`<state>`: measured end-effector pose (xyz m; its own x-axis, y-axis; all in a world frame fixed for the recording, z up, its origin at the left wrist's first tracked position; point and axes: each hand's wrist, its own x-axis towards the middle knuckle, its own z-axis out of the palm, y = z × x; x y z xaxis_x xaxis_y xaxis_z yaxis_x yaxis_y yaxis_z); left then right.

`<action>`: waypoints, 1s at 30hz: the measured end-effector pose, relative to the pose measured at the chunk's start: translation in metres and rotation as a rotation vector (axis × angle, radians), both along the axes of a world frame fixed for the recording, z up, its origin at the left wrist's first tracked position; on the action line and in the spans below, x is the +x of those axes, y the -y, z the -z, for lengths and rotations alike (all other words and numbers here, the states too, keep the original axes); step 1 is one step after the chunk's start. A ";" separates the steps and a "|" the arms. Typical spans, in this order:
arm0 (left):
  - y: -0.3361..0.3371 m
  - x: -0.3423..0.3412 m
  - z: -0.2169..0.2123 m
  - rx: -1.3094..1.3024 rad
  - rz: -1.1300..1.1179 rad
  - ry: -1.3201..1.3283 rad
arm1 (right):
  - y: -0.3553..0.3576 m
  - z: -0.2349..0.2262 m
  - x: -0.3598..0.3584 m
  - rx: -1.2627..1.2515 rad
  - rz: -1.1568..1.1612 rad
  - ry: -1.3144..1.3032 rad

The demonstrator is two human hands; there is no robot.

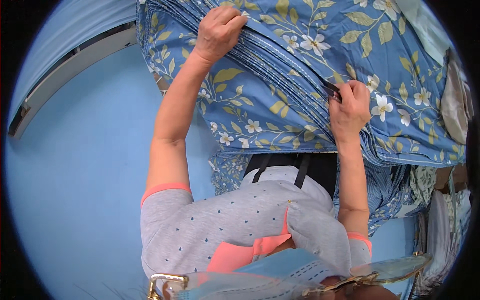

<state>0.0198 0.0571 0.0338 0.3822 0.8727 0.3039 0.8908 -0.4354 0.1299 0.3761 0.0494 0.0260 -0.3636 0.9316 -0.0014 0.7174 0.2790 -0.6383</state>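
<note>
A blue floral fabric (295,112) with white flowers and olive leaves lies in front of me. Many of its layered edges run together in a diagonal band between my hands, and pale stitching shows along the uppermost edge. My left hand (218,34) is closed, pinching that edge at the upper end of the band. At the lower end, my right hand (351,111) is closed round a small dark pointed tool, which looks like thread snips (330,87). Its tip lies against the stitched edge; most of the tool is hidden in my fingers.
More blue floral cloth (382,187) hangs below the work surface on the right. Beige-grey cloth (454,102) and other fabric pieces are bunched at the far right. A long pale ledge (75,72) curves along the upper left, above a light blue floor (100,175).
</note>
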 end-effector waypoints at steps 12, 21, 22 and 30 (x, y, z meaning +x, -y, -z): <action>0.024 0.005 0.016 0.223 -0.107 0.120 | 0.019 -0.010 0.016 0.087 -0.186 -0.119; 0.038 0.005 0.021 0.225 -0.160 0.145 | 0.028 -0.010 0.016 0.073 -0.196 -0.120; 0.039 0.004 0.022 0.221 -0.166 0.142 | 0.029 -0.008 0.016 0.080 -0.194 -0.124; 0.038 -0.004 0.043 0.289 -0.186 0.094 | 0.030 0.001 0.018 0.173 -0.156 -0.126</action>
